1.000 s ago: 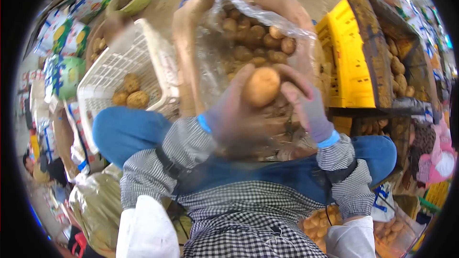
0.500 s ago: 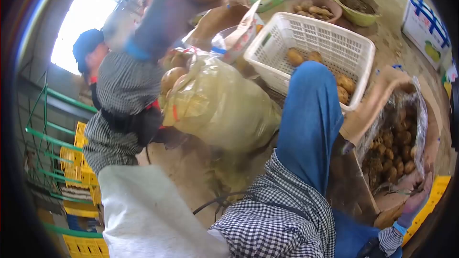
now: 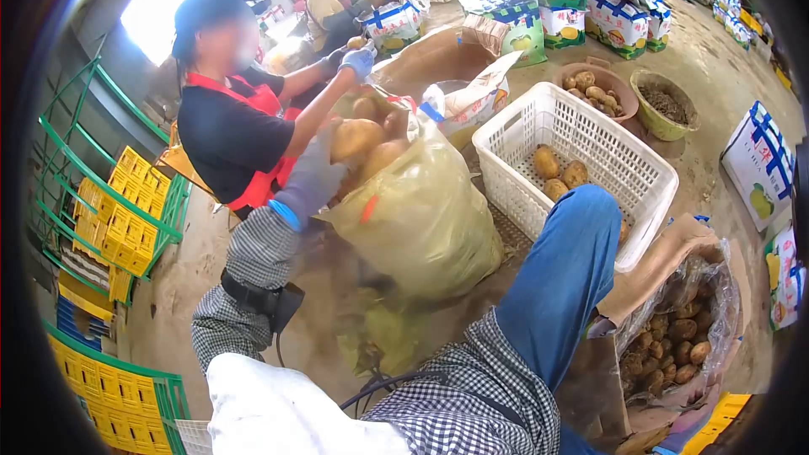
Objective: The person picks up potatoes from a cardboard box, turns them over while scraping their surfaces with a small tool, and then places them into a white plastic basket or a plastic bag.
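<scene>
My left hand (image 3: 310, 181), in a grey glove with a blue band at the wrist, is at the mouth of a yellowish plastic bag (image 3: 421, 223). Its fingers are closed against a large potato (image 3: 356, 141), with more potatoes (image 3: 386, 157) beside it in the bag. Low at the right, my right hand (image 3: 696, 423) shows only as a bit of purplish glove by the near edge of a plastic-lined cardboard box (image 3: 649, 280); its fingers are hidden. Small potatoes (image 3: 674, 345) fill that box. My raised knee (image 3: 560, 274) stands between bag and box.
A white crate (image 3: 581, 131) with several potatoes stands beyond my knee. Behind it are a tub of potatoes (image 3: 597, 94) and a greenish basin (image 3: 666, 105). Across the bag sits a co-worker (image 3: 232, 109), gloved hands holding a potato. Printed cartons (image 3: 763, 164) and yellow crates (image 3: 118, 211) stand around.
My left hand has come down from high up, with a potato, to the bag's mouth. The view has shifted, bringing the co-worker fully into sight; my right hand is now mostly out of view.
</scene>
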Tool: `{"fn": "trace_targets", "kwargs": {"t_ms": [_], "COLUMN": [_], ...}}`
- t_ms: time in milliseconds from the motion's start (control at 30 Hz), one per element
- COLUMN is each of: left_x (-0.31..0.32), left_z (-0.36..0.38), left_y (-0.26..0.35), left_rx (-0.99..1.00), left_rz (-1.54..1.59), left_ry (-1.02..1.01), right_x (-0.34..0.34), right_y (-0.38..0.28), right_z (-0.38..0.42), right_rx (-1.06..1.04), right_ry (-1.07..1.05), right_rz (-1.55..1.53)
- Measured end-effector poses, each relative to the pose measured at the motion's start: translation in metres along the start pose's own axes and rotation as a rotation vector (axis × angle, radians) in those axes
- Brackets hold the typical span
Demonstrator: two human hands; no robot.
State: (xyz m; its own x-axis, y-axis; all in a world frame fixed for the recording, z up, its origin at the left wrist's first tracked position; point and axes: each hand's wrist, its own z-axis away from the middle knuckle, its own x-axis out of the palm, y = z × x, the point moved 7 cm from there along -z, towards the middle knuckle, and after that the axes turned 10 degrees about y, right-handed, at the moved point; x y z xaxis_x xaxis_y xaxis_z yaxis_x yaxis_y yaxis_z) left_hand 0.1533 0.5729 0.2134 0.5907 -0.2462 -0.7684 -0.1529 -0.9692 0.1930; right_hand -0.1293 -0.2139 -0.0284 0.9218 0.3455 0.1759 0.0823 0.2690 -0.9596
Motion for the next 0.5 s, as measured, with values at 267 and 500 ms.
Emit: {"fn": "trace_targets", "kwargs": {"t_ms": [267, 500], "left_x": [0.016, 0.004], "left_z": [0.047, 0.069], "left_y": [-0.082, -0.065], "left_rx": [-0.815, -0.817], "left_rz": [0.214, 0.733], "left_ry": [-0.63, -0.166], "right_x": [-0.016, -0.014], "right_y": [-0.006, -0.004], "right_z": [0.01, 0.018], "right_rx": [-0.071, 0.107], "right_ry": [-0.015, 0.074], "right_rz": [0.072, -0.049]}}
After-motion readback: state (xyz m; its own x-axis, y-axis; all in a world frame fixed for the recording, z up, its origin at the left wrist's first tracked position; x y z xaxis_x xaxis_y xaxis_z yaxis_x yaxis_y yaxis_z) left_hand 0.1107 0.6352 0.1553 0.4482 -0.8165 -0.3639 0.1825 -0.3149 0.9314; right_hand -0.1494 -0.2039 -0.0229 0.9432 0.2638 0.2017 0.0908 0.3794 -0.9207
